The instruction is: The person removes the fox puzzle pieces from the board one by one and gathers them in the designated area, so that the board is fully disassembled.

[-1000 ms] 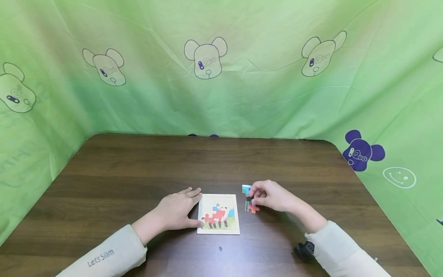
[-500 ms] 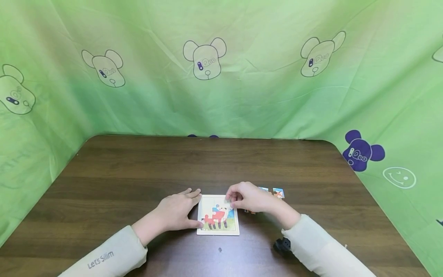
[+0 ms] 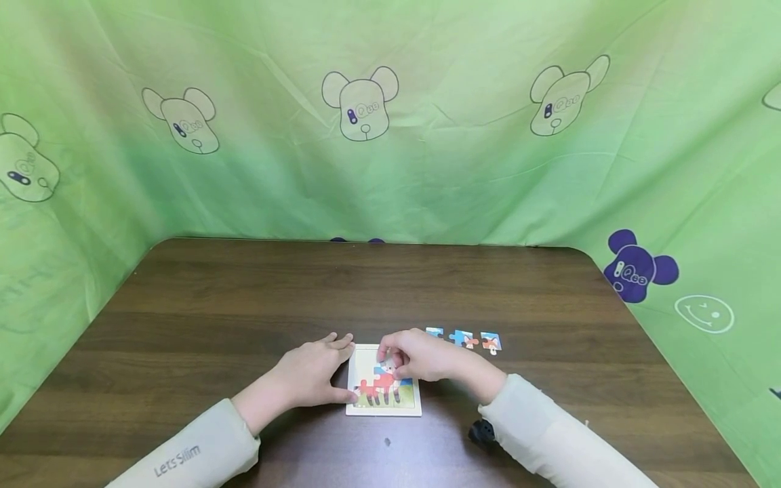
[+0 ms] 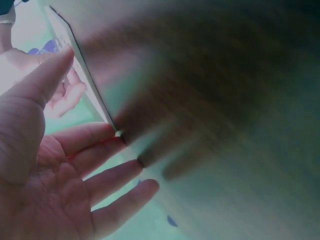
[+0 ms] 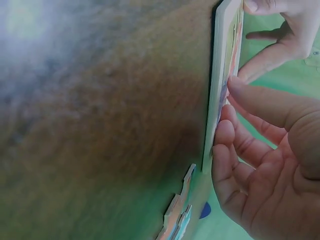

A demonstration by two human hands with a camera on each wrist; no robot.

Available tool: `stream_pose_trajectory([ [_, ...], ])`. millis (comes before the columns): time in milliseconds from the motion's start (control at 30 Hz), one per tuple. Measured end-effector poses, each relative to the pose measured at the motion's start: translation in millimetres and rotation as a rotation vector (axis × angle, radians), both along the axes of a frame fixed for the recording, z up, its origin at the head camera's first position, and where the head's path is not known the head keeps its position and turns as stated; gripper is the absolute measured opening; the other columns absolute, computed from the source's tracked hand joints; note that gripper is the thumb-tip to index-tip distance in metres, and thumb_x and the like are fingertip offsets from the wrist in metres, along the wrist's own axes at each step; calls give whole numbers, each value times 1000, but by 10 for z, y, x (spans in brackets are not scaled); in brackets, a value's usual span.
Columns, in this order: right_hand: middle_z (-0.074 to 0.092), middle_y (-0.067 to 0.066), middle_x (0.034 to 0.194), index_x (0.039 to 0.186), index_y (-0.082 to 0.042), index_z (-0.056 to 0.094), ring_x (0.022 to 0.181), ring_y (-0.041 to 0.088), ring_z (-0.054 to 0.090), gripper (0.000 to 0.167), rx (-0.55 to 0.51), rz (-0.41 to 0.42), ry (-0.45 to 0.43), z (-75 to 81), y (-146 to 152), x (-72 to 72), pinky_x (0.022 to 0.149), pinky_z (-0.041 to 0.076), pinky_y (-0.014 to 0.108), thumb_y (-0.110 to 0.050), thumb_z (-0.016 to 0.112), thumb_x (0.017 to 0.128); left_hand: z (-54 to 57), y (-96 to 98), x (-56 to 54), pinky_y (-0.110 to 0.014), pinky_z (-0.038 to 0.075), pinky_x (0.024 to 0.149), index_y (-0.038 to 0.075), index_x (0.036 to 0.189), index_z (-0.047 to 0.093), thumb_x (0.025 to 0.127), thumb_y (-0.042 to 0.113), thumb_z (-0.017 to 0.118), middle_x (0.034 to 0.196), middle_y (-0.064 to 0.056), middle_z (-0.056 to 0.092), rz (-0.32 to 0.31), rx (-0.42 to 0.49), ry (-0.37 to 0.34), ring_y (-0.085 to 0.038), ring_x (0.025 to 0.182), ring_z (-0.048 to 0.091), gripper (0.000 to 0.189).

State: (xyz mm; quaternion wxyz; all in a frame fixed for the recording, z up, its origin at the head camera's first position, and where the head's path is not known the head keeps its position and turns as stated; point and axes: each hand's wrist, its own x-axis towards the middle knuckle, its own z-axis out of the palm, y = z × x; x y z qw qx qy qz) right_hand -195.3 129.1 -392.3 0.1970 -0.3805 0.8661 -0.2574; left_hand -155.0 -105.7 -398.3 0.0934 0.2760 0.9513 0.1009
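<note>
A square puzzle board (image 3: pixel 384 411) with a pale wooden frame lies near the table's front, a red-bodied animal with dark legs partly pictured in it. My left hand (image 3: pixel 313 371) rests spread at its left edge, thumb over the lower left corner and fingers reaching past the upper left. Over the upper right part of the board is my right hand (image 3: pixel 424 356), thumb and fingers pinching a puzzle piece mostly hidden by them. In the right wrist view, the right thumb (image 5: pixel 245 95) meets the board's surface. Loose puzzle pieces (image 3: pixel 464 339) lie beyond the right hand.
One more loose piece (image 3: pixel 491 342) lies at the right of the row, and another (image 3: pixel 434 332) sits partly behind the right hand. A brown wooden table (image 3: pixel 274 291) carries everything, with a green patterned curtain (image 3: pixel 427 169) behind. A black device (image 3: pixel 482 432) hangs under the right sleeve.
My right hand has moved left from the loose pieces to over the puzzle board, bringing a piece along. Pieces formerly covered by that hand now show. The left hand has stayed put.
</note>
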Motion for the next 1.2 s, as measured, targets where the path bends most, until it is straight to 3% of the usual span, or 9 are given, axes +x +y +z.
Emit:
stream_pose_trajectory([
  [467,54,-4,74,101,-9,60,63,2,45,27,3,-29,-23,17,-38,18,62,41,18,9,67,82,31,0,-1,-52,46,107,-2,140,53,80,49,79,151,-18,48,-14,36,-27,-46,137,47,83],
  [1200,63,1,76,91,-3,62,74,6,56,11,-157,-97,-145,25,-69,25,70,50,20,5,67,86,27,16,-1,-50,46,108,-2,141,53,81,48,79,151,-19,48,-26,31,-36,-46,137,46,82],
])
